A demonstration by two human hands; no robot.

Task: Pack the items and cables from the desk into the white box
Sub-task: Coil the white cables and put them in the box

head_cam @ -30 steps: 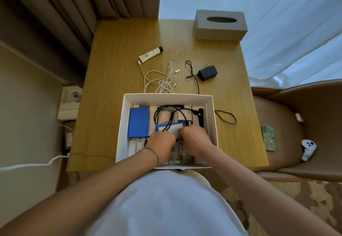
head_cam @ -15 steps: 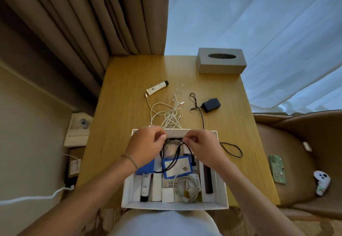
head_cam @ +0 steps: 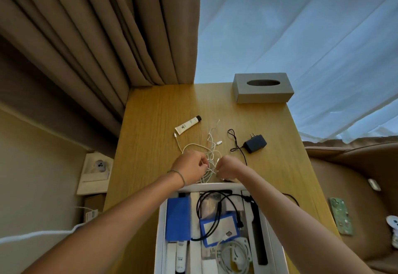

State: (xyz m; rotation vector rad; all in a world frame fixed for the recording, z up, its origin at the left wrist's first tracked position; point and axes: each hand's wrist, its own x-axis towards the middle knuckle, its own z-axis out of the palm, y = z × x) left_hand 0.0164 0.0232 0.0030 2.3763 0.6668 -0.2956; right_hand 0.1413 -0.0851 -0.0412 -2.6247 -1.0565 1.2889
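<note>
Both hands are working at the loose tangle of thin white charging cables [head_cam: 210, 144] lying on the wooden table [head_cam: 155, 144] just beyond the far rim of the open white cardboard box [head_cam: 160, 228]. The left hand [head_cam: 189, 169] is closing its grip on strands at the near left of the tangle, fingers curled and pinching cable; the right hand [head_cam: 229, 167] is clamping a second bunch directly beside it, so that the slack is being gathered between the two grips, presumably to bundle it before lifting. Beyond the grips, the free cable ends are trailing toward the white squeeze tube with a black cap [head_cam: 187, 124]. To the right of the grips, the black plug-in power adapter [head_cam: 255, 143] is lying with its thin black cord running back to the box. Near side of the grips, the box is already holding a blue rectangular case [head_cam: 178, 219], a black cable and a coiled white one.
</note>
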